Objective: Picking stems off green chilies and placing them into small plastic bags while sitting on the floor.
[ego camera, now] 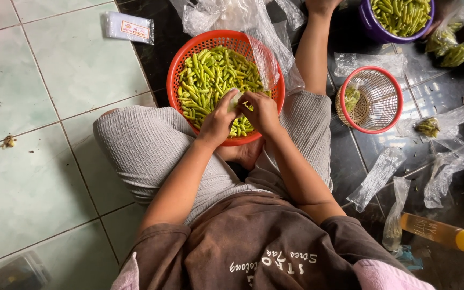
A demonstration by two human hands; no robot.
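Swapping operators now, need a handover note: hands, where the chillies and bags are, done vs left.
Left hand and right hand meet over the red basket, together pinching a small clear bag; contents unclear.
Green chillies fill most of the basket.
Done: a few filled bags lie to the right.
Left: the basket load; empty bags on the dark floor.

A small red mesh basket [378,99] sits at right, a purple bowl [369,24] of chillies at upper right. A yellow-capped bottle [440,232] lies lower right; a packet of clear bags [129,27] lies upper left.
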